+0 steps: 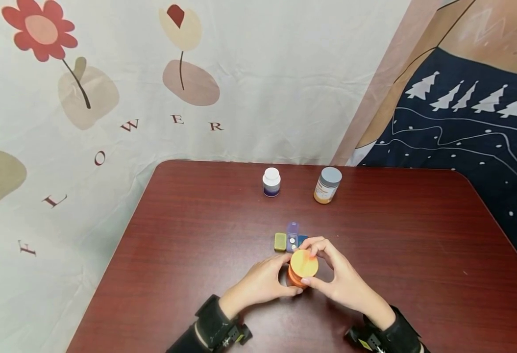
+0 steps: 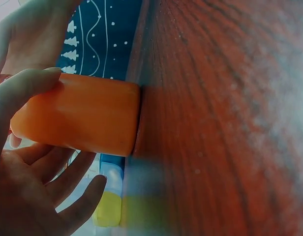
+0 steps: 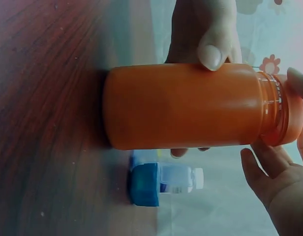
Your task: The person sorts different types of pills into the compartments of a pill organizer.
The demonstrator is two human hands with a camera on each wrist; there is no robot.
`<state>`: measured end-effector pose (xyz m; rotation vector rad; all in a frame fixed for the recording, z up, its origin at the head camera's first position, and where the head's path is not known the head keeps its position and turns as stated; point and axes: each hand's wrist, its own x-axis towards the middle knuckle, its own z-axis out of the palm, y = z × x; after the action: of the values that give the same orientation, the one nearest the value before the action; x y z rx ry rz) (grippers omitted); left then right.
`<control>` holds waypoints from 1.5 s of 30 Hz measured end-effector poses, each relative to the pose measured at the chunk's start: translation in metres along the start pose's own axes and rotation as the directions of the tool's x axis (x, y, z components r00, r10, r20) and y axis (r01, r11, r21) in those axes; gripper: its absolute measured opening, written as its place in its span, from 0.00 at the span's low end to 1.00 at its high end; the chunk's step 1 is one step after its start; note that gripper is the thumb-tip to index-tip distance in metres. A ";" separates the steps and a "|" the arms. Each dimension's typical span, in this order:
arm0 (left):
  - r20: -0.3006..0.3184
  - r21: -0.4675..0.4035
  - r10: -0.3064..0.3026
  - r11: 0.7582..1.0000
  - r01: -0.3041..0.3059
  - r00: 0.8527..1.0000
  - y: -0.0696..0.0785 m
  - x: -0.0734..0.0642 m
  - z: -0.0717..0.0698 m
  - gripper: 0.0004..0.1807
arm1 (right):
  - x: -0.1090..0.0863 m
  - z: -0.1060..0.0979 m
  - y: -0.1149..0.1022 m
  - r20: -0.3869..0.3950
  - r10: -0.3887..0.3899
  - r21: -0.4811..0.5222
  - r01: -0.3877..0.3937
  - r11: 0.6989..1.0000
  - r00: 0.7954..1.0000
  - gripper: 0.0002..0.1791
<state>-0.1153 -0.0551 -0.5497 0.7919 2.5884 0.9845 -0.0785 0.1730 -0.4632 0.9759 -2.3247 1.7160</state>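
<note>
An orange bottle (image 3: 181,105) stands upright on the table, gripped around its body by my left hand (image 1: 264,280). My right hand (image 1: 339,277) holds the round orange lid (image 1: 304,264) between thumb and fingers at the bottle's mouth. Neck threads show beneath the lid in the right wrist view, and the lid sits slightly tilted there. Just beyond the bottle lies a small pill organizer with a yellow compartment (image 1: 280,241), a purple compartment (image 1: 291,241) and a partly hidden blue one (image 3: 144,185). The purple lid is up, and white pills are visible inside. What the orange bottle contains is hidden.
Toward the back of the reddish-brown table (image 1: 187,235) stand a white bottle (image 1: 271,182) with a dark purple lower part and a grey-lidded jar (image 1: 327,185). A flower-printed cloth (image 1: 258,88) hangs behind the table, with a dark tree-patterned fabric (image 1: 461,142) at right.
</note>
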 end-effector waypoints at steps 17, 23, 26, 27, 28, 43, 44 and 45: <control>0.036 -0.028 0.021 0.999 -0.020 0.999 -0.006 0.005 -0.003 0.44 | -0.002 -0.008 0.007 0.118 0.014 -0.089 -0.004 0.996 0.993 0.29; 0.039 -0.065 0.041 0.997 -0.039 0.998 -0.008 0.006 -0.003 0.40 | 0.000 -0.018 0.000 0.192 0.076 -0.235 -0.029 0.972 0.978 0.37; 0.028 -0.074 0.057 0.996 -0.055 0.998 -0.007 0.005 -0.005 0.39 | 0.002 -0.025 -0.002 0.247 0.117 -0.240 -0.056 0.969 0.962 0.37; 0.023 -0.076 0.067 0.995 -0.065 0.997 -0.005 0.003 -0.007 0.38 | 0.002 -0.027 -0.003 0.261 0.128 -0.238 -0.064 0.969 0.957 0.36; 0.017 -0.080 0.077 0.994 -0.075 0.997 -0.002 0.001 -0.009 0.38 | 0.003 -0.028 -0.003 0.274 0.137 -0.233 -0.073 0.970 0.952 0.36; 0.014 -0.126 0.087 0.988 -0.085 0.996 0.016 -0.005 -0.028 0.38 | 0.016 -0.036 -0.015 0.309 0.235 -0.297 -0.141 0.944 0.922 0.33; 0.014 -0.127 0.088 0.988 -0.085 0.996 0.018 -0.006 -0.029 0.38 | 0.014 -0.035 -0.016 0.291 0.235 -0.313 -0.140 0.939 0.928 0.34; 0.001 -0.120 0.105 0.987 -0.104 0.994 0.012 -0.004 -0.024 0.38 | 0.013 -0.033 -0.016 0.275 0.238 -0.329 -0.141 0.934 0.932 0.35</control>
<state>-0.1171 -0.0629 -0.5239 0.9053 2.4759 1.1532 -0.0897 0.1938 -0.4323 1.0515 -2.8632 1.2680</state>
